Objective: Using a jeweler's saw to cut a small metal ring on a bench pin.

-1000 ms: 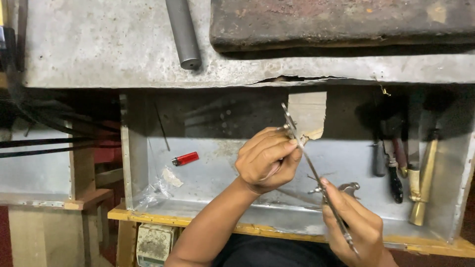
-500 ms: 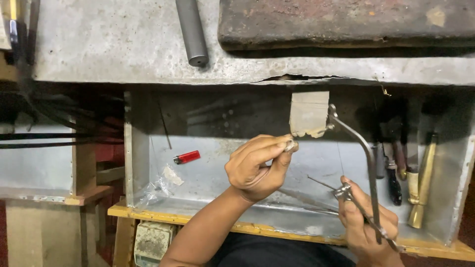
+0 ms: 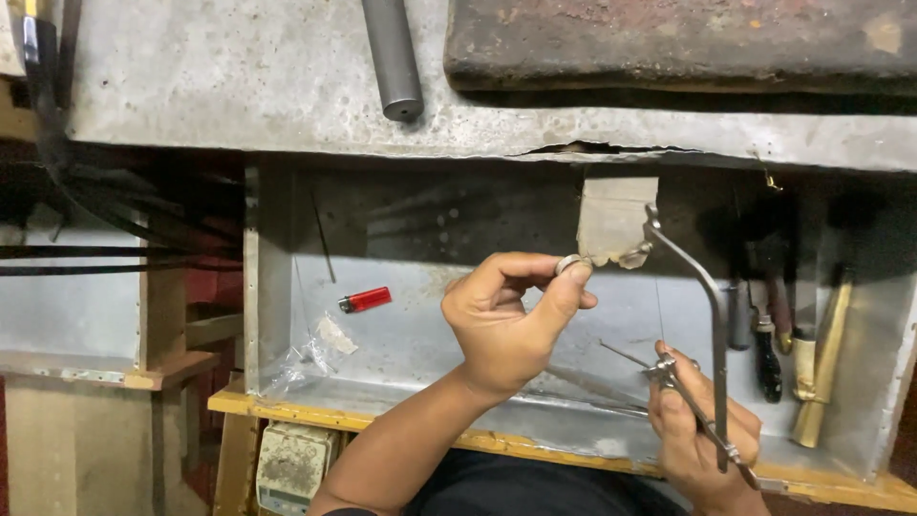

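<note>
Your left hand (image 3: 511, 320) sits near the centre of the view, fingers curled in with thumb and forefinger pinched on a small silver metal ring (image 3: 569, 264), which you press against the worn wooden bench peg (image 3: 614, 222) jutting down from the grey workbench edge (image 3: 287, 105) at 12 o'clock.

Your right hand (image 3: 702, 435), at 4 o'clock from the left, is closed around the lower end of a slim steel jeweller's saw frame (image 3: 707, 315). The frame stands nearly upright, its top bend touching the peg just to the right of the ring, and its thin blade runs down on the left side of the frame.

Below both hands lies the shallow metal catch tray (image 3: 401, 344) with its yellow-painted front rail. A red plastic lighter (image 3: 364, 299) rests on the tray floor at 9 o'clock from your left hand, well apart from it, with a crumpled clear plastic scrap (image 3: 310, 349) just below it.

At 3 o'clock, several upright tools with dark and brass-coloured handles (image 3: 807, 363) lean against the tray's right wall. A grey metal cylinder rod (image 3: 393, 57) lies on the benchtop at 11 o'clock.
</note>
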